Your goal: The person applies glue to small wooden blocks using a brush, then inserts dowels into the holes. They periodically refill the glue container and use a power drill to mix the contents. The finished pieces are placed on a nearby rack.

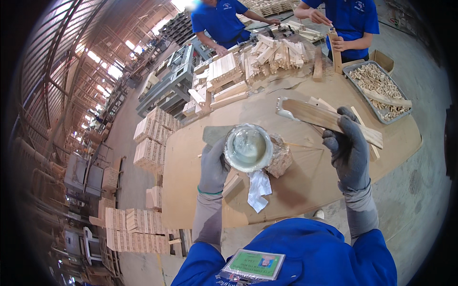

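Observation:
My gloved left hand [213, 167] is wrapped round the side of a round cup [260, 165], tilted so that its mouth faces me. Pale, wet-looking glue [247, 145] lies inside it. Level with the cup, my gloved right hand [350, 150] grips a flat wooden slat [312, 113]. White glue [285, 114] coats the slat's far left end, which is apart from the cup. Beside the cup is a rough brownish lump [280, 158], partly hidden by it. A crumpled white paper [259, 191] lies just below.
Brown sheeting covers the table [305, 195]. A grey tray [350, 68] of wooden dowels stands at the far right. Wooden pieces [274, 55] are heaped at the back, where two co-workers [222, 19] [350, 24] stand. Stacked wood [151, 138] sits left of the table.

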Demonstrator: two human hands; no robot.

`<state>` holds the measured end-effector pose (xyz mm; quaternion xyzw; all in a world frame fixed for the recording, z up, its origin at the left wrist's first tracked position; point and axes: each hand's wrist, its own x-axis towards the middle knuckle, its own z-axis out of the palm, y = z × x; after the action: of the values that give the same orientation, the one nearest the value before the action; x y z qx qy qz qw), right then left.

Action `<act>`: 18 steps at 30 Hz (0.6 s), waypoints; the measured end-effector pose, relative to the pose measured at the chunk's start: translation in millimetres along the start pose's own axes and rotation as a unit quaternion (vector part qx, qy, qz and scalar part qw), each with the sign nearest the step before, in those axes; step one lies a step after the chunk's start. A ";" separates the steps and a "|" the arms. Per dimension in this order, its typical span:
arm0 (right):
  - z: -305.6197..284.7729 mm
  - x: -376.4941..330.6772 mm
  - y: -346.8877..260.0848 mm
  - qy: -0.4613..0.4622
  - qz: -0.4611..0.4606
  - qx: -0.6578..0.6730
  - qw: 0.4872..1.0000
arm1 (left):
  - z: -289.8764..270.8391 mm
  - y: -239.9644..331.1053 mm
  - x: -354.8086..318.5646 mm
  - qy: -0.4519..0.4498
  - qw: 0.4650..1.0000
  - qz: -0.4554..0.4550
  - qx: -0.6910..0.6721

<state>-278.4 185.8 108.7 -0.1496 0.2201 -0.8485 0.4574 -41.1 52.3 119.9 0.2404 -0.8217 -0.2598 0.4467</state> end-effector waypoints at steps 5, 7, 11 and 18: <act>-13.2 -4.4 11.3 0.065 0.036 -0.011 0.997 | -15.5 -17.3 0.1 -0.087 0.993 0.048 0.065; -15.6 -10.5 12.0 0.069 0.031 -0.007 0.997 | -9.6 -27.3 -1.0 -0.085 0.995 -0.025 -0.044; -22.6 -21.1 10.8 0.082 0.032 0.002 0.996 | 9.5 -70.4 4.8 0.023 0.862 -0.332 -0.382; -35.8 -35.8 17.6 0.141 0.029 -0.020 0.989 | 35.6 -188.4 -2.4 -0.104 0.894 -0.379 -0.216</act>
<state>-262.9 216.0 67.1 -0.0315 0.3037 -0.8429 0.4430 -39.9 -79.8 -19.1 0.4030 -0.6337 -0.6039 0.2670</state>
